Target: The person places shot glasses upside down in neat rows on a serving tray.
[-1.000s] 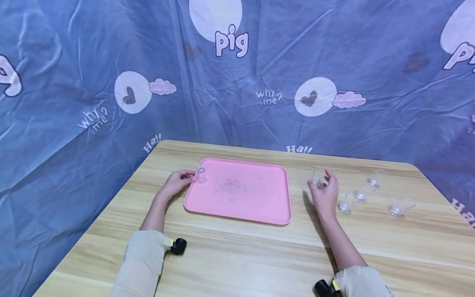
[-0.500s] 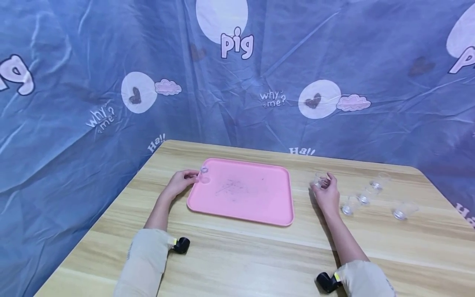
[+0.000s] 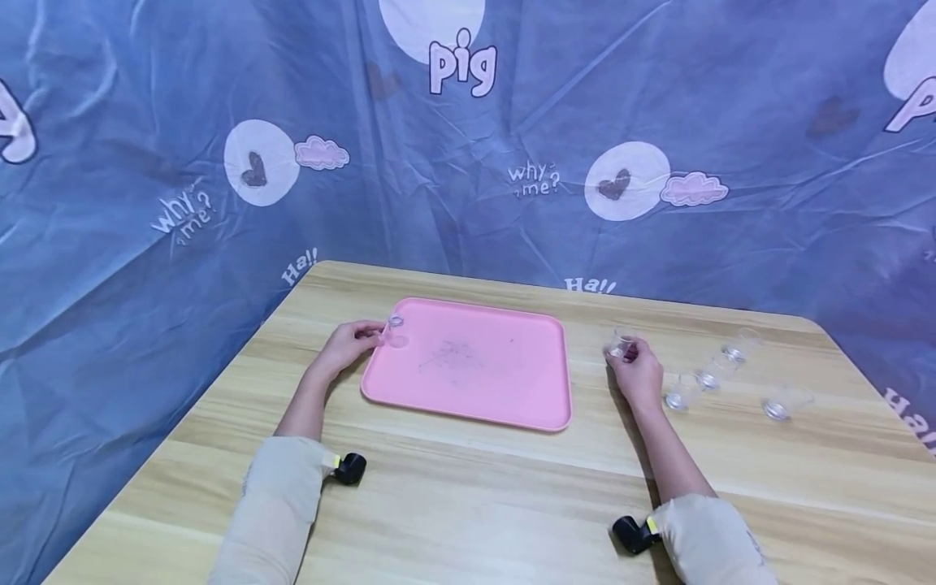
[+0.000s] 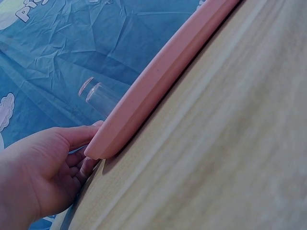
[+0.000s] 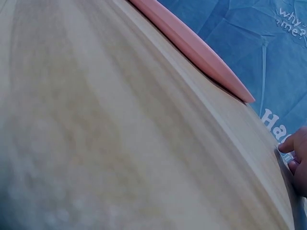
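A pink tray lies on the wooden table. At its left edge my left hand grips the rim, plainer in the left wrist view, where one finger of the hand lies over the rim and others curl below it. Just inside that rim a small clear glass stands upside down; the glass also shows behind the rim from the wrist. To the right of the tray, my right hand holds another small clear glass upright. In the right wrist view only part of this hand shows; its glass is hidden.
Several more clear glasses stand upright to the right of my right hand, including a near one and one farther right. A blue printed curtain hangs behind the table.
The fingers of my right hand have come down lower around its glass, which has barely shifted. My left hand stays at the tray's edge. The head view has shifted slightly.
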Demonstrator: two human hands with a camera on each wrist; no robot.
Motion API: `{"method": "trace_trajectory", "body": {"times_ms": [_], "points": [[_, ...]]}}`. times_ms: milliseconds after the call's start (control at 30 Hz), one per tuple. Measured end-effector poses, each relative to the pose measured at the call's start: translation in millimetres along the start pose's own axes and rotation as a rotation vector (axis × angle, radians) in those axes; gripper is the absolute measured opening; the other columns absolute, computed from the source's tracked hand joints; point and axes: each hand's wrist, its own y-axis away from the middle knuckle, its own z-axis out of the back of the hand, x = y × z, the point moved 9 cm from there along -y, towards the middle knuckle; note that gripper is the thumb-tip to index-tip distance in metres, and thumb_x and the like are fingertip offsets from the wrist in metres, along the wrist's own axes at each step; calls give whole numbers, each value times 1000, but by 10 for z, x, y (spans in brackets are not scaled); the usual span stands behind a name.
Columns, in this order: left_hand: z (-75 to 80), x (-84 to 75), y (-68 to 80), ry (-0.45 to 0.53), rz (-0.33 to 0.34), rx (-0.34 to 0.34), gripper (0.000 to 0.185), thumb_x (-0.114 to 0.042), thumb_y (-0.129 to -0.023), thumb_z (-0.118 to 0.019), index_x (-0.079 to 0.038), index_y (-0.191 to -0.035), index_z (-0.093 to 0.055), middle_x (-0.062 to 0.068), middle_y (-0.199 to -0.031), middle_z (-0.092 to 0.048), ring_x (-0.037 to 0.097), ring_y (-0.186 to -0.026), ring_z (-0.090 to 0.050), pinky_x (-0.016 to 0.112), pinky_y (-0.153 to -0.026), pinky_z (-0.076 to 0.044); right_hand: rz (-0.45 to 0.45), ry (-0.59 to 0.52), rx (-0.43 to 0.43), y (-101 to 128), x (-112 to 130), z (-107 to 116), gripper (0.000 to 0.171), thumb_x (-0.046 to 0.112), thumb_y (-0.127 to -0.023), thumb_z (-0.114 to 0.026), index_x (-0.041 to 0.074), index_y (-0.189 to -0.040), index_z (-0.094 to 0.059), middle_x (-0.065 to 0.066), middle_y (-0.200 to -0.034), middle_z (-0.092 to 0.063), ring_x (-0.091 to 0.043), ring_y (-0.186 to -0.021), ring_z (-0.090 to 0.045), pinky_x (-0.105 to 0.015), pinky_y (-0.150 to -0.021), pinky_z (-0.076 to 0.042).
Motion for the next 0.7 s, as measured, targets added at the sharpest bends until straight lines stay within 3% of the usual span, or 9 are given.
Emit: {"method": "trace_trajectory", "body": {"times_ms": [200, 567, 700], "points": [[19, 59, -13, -3, 18, 3, 38, -10, -88, -60, 7, -121, -54, 22, -112, -58, 30, -102, -51, 38, -91, -40, -4, 22, -4, 8, 14, -23, 35, 7, -81, -65, -9, -110, -53, -28, -98, -58, -38, -91, -55, -45, -85, -41], [35, -6, -34, -3, -6, -2, 35, -6, -87, -60, 7, -119, -55, 22, -109, -59, 31, -100, -53, 38, -90, -40, -7, 9, -13, 16, 10, -34, 33, 4, -78, -64, -9, -108, -55, -27, -95, -59, -36, -88, -56, -43, -82, -44], [32, 2, -32, -7, -13, -9, 34, -6, -87, -60, 8, -119, -56, 23, -109, -59, 31, -99, -53, 37, -89, -41, 31, -6, 16, 41, 95, -58, 32, 2, -79, -64, -10, -107, -56, -28, -95, -60, -36, -88, -57, -42, -81, -45]]}}
